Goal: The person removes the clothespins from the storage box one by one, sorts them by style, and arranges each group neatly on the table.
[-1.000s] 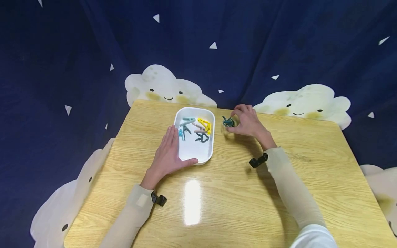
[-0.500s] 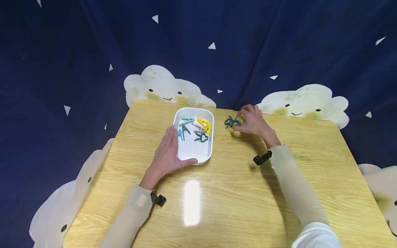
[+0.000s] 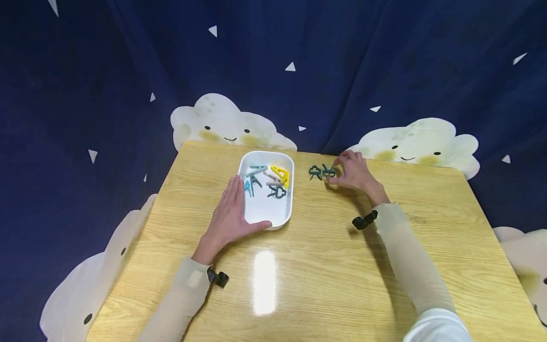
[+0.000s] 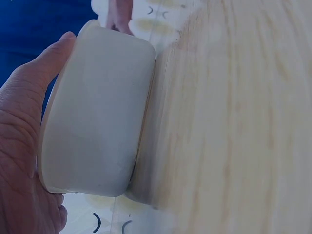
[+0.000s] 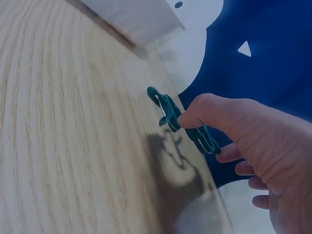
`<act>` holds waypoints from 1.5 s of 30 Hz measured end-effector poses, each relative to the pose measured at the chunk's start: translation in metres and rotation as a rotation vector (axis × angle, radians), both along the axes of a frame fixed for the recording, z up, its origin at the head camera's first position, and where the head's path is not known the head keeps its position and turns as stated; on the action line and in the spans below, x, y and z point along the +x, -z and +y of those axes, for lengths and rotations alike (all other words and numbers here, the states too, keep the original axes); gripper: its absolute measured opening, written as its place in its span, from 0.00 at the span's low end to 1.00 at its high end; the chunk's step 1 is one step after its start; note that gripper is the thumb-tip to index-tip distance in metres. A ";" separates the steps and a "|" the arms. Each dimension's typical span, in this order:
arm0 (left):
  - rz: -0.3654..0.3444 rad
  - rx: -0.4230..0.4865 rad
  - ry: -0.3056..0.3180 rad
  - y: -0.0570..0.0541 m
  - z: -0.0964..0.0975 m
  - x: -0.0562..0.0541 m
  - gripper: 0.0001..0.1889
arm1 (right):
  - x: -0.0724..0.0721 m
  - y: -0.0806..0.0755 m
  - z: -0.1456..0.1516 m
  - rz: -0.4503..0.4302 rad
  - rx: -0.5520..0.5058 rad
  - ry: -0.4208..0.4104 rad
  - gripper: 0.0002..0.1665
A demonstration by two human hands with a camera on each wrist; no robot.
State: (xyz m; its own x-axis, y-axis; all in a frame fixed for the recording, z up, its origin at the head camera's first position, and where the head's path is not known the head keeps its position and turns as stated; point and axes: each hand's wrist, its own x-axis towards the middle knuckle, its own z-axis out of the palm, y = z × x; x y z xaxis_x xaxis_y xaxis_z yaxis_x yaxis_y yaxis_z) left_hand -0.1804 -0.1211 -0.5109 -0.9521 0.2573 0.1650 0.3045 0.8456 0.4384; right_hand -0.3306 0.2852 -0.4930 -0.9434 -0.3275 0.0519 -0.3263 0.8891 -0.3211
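At the back of the wooden table, my right hand (image 3: pixel 355 174) pinches a dark green spring clip (image 3: pixel 328 171) between thumb and fingers. A second dark green clip (image 3: pixel 315 172) lies just left of it. From the right wrist, the thumb (image 5: pixel 197 111) overlaps the green clips (image 5: pixel 168 109), which sit close over the tabletop. My left hand (image 3: pixel 230 209) lies against the white tray (image 3: pixel 265 211), fingers straight along its left side, thumb along the near rim. In the left wrist view, the tray's wall (image 4: pixel 97 112) hides most of the fingers.
Inside the tray are light blue clips (image 3: pixel 256 171), yellow clips (image 3: pixel 280 175), brownish clips (image 3: pixel 273 177) and a dark clip (image 3: pixel 277 192). Behind the table's far edge hangs a dark blue curtain (image 3: pixel 252 57) printed with clouds.
My right hand has shifted slightly right. The two green clips, bunched together before, now show side by side. My left hand and the tray have stayed put.
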 end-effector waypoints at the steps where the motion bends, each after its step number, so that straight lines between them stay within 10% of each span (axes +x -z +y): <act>1: -0.003 0.001 -0.001 0.000 0.000 0.000 0.78 | -0.001 0.001 0.001 0.002 0.003 0.000 0.34; 45: -0.010 0.004 -0.010 0.000 -0.001 0.002 0.79 | -0.004 0.019 0.009 -0.091 0.059 0.034 0.39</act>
